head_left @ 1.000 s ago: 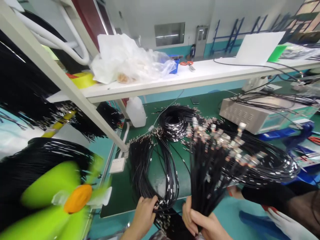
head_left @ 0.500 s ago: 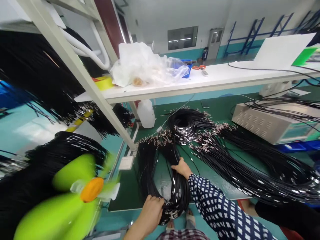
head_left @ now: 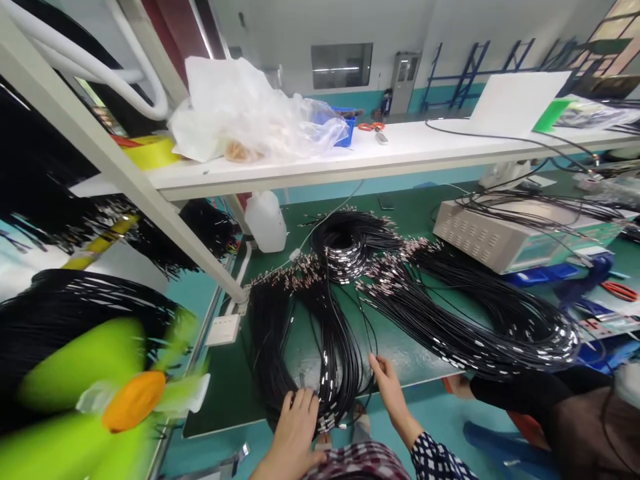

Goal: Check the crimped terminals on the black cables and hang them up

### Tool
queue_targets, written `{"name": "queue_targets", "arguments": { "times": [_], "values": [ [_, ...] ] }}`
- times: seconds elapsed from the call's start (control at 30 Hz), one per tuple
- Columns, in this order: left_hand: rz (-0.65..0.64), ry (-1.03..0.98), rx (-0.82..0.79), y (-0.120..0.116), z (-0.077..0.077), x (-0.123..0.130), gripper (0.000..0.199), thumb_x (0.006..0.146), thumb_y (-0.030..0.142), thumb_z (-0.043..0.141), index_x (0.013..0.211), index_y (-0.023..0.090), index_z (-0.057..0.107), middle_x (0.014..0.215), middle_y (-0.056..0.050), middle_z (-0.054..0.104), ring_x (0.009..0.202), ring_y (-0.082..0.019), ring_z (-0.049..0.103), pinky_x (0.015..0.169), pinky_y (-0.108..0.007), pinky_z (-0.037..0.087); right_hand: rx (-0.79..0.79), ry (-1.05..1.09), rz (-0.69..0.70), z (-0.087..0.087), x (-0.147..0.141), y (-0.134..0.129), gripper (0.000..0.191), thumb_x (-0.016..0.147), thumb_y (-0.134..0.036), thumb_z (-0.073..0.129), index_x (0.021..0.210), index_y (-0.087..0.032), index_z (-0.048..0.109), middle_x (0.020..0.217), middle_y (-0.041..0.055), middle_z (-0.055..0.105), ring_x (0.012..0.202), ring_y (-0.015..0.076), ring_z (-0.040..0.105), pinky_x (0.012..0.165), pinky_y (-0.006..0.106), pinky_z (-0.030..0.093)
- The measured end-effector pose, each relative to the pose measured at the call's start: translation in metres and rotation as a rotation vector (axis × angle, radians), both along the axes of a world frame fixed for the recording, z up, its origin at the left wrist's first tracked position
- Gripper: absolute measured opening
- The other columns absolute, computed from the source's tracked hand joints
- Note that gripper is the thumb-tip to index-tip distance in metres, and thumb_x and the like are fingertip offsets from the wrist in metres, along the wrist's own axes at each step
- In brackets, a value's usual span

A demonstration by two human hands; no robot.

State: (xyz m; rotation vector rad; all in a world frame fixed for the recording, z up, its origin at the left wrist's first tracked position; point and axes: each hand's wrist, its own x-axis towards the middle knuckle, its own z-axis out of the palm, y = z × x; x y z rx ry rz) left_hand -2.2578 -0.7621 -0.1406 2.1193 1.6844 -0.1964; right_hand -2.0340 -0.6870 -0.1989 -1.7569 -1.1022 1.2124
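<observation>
A looped bundle of thin black cables (head_left: 273,353) with metal tips lies on the green tabletop, its bend hanging over the front edge. My left hand (head_left: 296,421) lies over this bend, fingers laid on the cables and thumb apart. To its right, my right hand (head_left: 389,388) is closed at the fingertips on a loose black cable (head_left: 369,327) beside the bundle. Behind stands a round coil of black cable (head_left: 345,247) with silvery bands. Another long cable bundle (head_left: 450,327) stretches to the right.
A green fan (head_left: 134,400) spins close at left, beside hanging cables. A beige instrument box (head_left: 470,233) stands at right. Above the table runs a white shelf (head_left: 400,150) with plastic bags (head_left: 250,113) and orange-handled scissors (head_left: 373,128). Another person's leg (head_left: 525,393) shows at lower right.
My right hand has left the looped bundle's right side and moved right and toward me, onto the loose cable. My left hand stays at the bend. The view has shifted right.
</observation>
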Motion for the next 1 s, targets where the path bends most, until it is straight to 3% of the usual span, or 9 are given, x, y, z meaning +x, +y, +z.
{"name": "queue_targets", "arguments": {
  "times": [0.1, 0.2, 0.37, 0.5, 0.6, 0.73, 0.83, 0.9, 1.0],
  "values": [
    [0.017, 0.036, 0.016, 0.004, -0.008, 0.008, 0.055, 0.068, 0.029, 0.075, 0.118, 0.012, 0.059, 0.13, -0.017, 0.055, 0.122, -0.036, 0.044, 0.107, -0.051, 0.026, 0.063, -0.023, 0.061, 0.01, -0.022, 0.013, 0.071, 0.088, -0.06, 0.043, 0.135, -0.006, 0.044, 0.126, 0.0214, 0.058, 0.118, 0.0318, 0.056, 0.097, 0.04, 0.045],
    [0.028, 0.051, 0.032, 0.003, -0.007, 0.004, 0.036, 0.073, 0.019, 0.065, 0.109, 0.016, 0.062, 0.121, -0.011, 0.061, 0.114, -0.031, 0.05, 0.101, -0.044, 0.033, 0.158, -0.05, 0.189, 0.032, -0.063, 0.031, 0.074, 0.084, -0.041, 0.058, 0.145, -0.007, 0.032, 0.133, 0.0188, 0.055, 0.121, 0.0305, 0.054, 0.101, 0.039, 0.043],
    [0.076, 0.079, 0.029, -0.006, 0.001, -0.017, 0.042, 0.073, 0.012, 0.056, 0.114, 0.015, 0.059, 0.127, -0.012, 0.059, 0.117, -0.029, 0.048, 0.1, -0.038, 0.033, 0.297, -0.117, 0.38, 0.059, -0.113, 0.042, 0.069, 0.084, -0.019, 0.052, 0.149, -0.02, 0.029, 0.141, 0.0069, 0.049, 0.128, 0.0216, 0.047, 0.107, 0.032, 0.037],
    [0.085, 0.101, 0.022, 0.0, 0.004, -0.014, 0.035, 0.071, 0.011, 0.054, 0.105, 0.016, 0.062, 0.121, -0.011, 0.061, 0.113, -0.03, 0.051, 0.097, -0.04, 0.034, 0.205, -0.261, 0.319, 0.047, -0.114, 0.051, 0.059, 0.082, -0.014, 0.053, 0.14, -0.009, 0.043, 0.135, 0.0195, 0.05, 0.125, 0.0317, 0.046, 0.104, 0.045, 0.036],
    [0.099, 0.125, 0.018, 0.007, 0.006, -0.002, 0.037, 0.069, 0.015, 0.058, 0.106, 0.015, 0.062, 0.119, -0.013, 0.062, 0.113, -0.032, 0.051, 0.099, -0.044, 0.033, 0.153, -0.339, 0.26, 0.034, -0.093, 0.06, 0.05, 0.08, -0.023, 0.064, 0.128, -0.014, 0.055, 0.132, 0.0178, 0.052, 0.125, 0.0353, 0.044, 0.103, 0.051, 0.034],
    [0.127, 0.135, 0.014, 0.008, 0.005, 0.014, 0.057, 0.067, 0.037, 0.07, 0.117, 0.013, 0.059, 0.123, -0.017, 0.06, 0.119, -0.035, 0.047, 0.107, -0.049, 0.024, 0.086, -0.409, 0.09, 0.023, -0.039, 0.073, 0.049, 0.092, -0.044, 0.056, 0.132, -0.016, 0.049, 0.139, 0.0138, 0.046, 0.128, 0.0312, 0.041, 0.106, 0.051, 0.032],
    [0.167, 0.14, -0.008, 0.009, -0.003, 0.024, 0.072, 0.067, 0.039, 0.073, 0.129, 0.008, 0.053, 0.122, -0.021, 0.061, 0.116, -0.036, 0.051, 0.105, -0.049, 0.026, 0.007, -0.466, -0.034, 0.018, -0.018, 0.083, 0.052, 0.097, -0.045, 0.045, 0.139, -0.015, 0.041, 0.143, 0.0163, 0.04, 0.131, 0.0329, 0.038, 0.107, 0.056, 0.028],
    [0.19, 0.147, -0.029, 0.012, -0.01, 0.028, 0.072, 0.07, 0.034, 0.071, 0.134, 0.007, 0.05, 0.119, -0.022, 0.063, 0.114, -0.036, 0.053, 0.101, -0.05, 0.03, 0.004, -0.474, 0.002, 0.017, -0.033, 0.088, 0.06, 0.096, -0.05, 0.045, 0.143, -0.014, 0.035, 0.143, 0.0187, 0.041, 0.129, 0.0351, 0.041, 0.104, 0.056, 0.031],
    [0.19, 0.148, -0.047, 0.014, -0.019, 0.024, 0.069, 0.073, 0.029, 0.068, 0.137, 0.01, 0.049, 0.119, -0.021, 0.064, 0.116, -0.036, 0.054, 0.098, -0.048, 0.033, 0.097, -0.465, 0.216, 0.021, -0.088, 0.091, 0.079, 0.082, -0.052, 0.064, 0.147, -0.016, 0.034, 0.139, 0.0183, 0.047, 0.121, 0.0369, 0.049, 0.097, 0.05, 0.041]
  ]
}}
